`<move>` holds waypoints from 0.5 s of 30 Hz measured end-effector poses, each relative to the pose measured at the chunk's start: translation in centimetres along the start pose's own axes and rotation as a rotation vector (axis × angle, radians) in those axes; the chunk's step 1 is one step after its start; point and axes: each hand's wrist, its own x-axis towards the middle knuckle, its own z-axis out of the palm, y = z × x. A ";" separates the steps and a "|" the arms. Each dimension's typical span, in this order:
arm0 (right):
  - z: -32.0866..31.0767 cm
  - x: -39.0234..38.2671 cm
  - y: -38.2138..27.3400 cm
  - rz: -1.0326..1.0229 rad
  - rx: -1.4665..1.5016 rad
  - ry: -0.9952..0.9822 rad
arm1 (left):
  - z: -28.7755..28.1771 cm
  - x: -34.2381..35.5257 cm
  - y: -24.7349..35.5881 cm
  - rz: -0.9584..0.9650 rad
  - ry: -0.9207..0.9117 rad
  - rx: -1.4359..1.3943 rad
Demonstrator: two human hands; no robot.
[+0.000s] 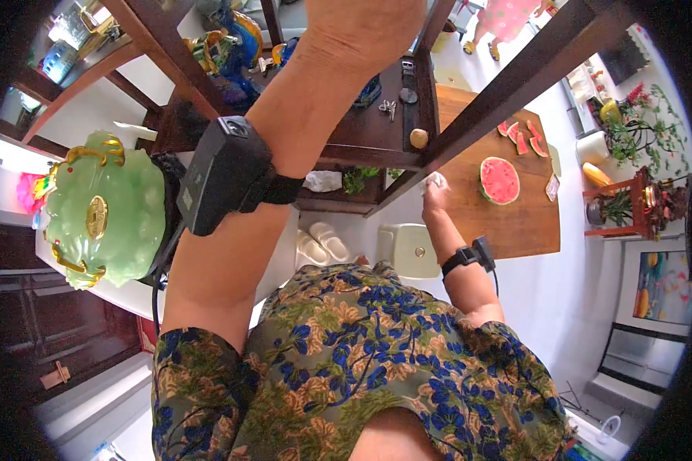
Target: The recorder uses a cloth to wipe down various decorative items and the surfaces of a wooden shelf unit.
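Left hand: the left hand [361,31] is raised high, close to the camera, against the upper part of the dark wooden shelf [507,84]; its fingers run out of the top edge, so I cannot tell whether it grips anything.
Right hand: the right hand [436,192] is closed around a white cloth [436,180], pressing it to a slanting post of the shelf, near the lower shelf board's front right corner.
Wrist units: a black box [223,173] is strapped on the left forearm, a smaller one [473,255] on the right.
Lower shelf board: keys [388,107] and a small round brownish thing [418,138] lie on it, near its right edge.
Left of shelf: a pale green ornament [104,211] with gold trim.
Wooden table: beyond the post, a halved watermelon [500,180] sits mid-table, slices [524,138] nearer its far edge.
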 end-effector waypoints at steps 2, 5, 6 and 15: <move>1.0 -1.6 -0.8 0.187 0.024 -0.127 | 2.1 0.2 -2.9 0.220 0.279 0.130; 2.4 -2.9 -2.9 0.507 0.291 -0.133 | 4.2 1.3 -5.6 0.495 0.599 0.224; 2.6 -2.9 -4.5 0.562 0.334 -0.155 | 4.4 1.3 -6.2 0.543 0.651 0.220; -0.5 1.9 2.9 -0.229 -0.036 -0.526 | 4.2 1.0 -2.5 0.396 0.520 0.110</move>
